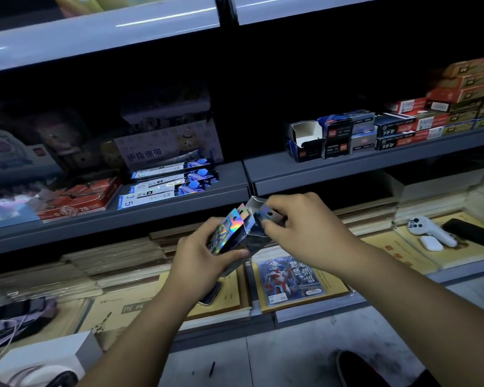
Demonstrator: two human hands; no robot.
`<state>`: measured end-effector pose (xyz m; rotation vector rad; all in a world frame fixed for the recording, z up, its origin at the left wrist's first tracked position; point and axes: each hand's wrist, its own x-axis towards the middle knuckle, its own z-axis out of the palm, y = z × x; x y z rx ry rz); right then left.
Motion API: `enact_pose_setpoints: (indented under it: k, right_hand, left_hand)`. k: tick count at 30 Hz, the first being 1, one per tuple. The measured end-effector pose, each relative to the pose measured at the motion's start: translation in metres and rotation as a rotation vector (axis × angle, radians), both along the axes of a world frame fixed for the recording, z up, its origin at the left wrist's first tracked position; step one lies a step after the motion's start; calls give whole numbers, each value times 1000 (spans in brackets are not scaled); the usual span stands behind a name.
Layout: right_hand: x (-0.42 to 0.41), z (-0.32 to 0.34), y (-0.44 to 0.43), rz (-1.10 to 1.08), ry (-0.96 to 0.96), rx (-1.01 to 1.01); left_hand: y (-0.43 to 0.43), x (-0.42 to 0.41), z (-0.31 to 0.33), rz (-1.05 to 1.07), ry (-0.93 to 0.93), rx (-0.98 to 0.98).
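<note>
The holographic box (234,231) is held in the air in front of the middle shelf (151,219), just above the lower shelf's stacked yellow exercise books (123,305). It tilts to the right, with its open top end up. The left hand (204,256) wraps round its lower body, thumb along the near side, and hides the bottom end. The right hand (302,227) pinches the top flap (266,215) between thumb and fingertips. 2 punched hang tabs stand up at the opening.

Directly below the box, on the books, lie a card pack (288,277) printed with a red and blue figure and a dark phone (211,293) that is partly covered by the left wrist. Further right on the same shelf are a white handheld device (430,230) and a small white case (431,243), just beside each other.

Behind the hands, the middle shelf carries blue and white packs (168,182) stacked flat, red boxes marked 2B (78,198) to their left, and on the right section a row of dark and red cartons, 1 of them an open-topped box (305,135). The back of this shelf is too dark to read.

A white box (39,356) sits at the lower left with a cable beside it. A dark shoe (358,370) rests on the grey floor (291,344).
</note>
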<state>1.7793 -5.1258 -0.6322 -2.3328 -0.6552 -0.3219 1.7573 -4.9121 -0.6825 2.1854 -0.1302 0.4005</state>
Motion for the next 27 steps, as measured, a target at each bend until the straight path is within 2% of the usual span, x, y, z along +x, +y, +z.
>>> enact_pose_setpoints:
  k: [6, 10, 17, 23, 27]
  right_hand:
    - [-1, -4, 5, -9, 141, -69]
    - [-7, 0, 9, 104, 372, -4]
    - [-7, -8, 10, 219, 570, -119]
    - [-6, -10, 10, 202, 600, -87]
    - [-8, -12, 13, 196, 516, -73]
  left_hand:
    - [2, -2, 1, -8, -25, 41]
    - [1, -2, 1, -30, -43, 38]
    - [-1, -2, -1, -85, -39, 66]
    - [-8, -5, -1, -83, -10, 34]
    - [-13, -4, 4, -76, 62, -34]
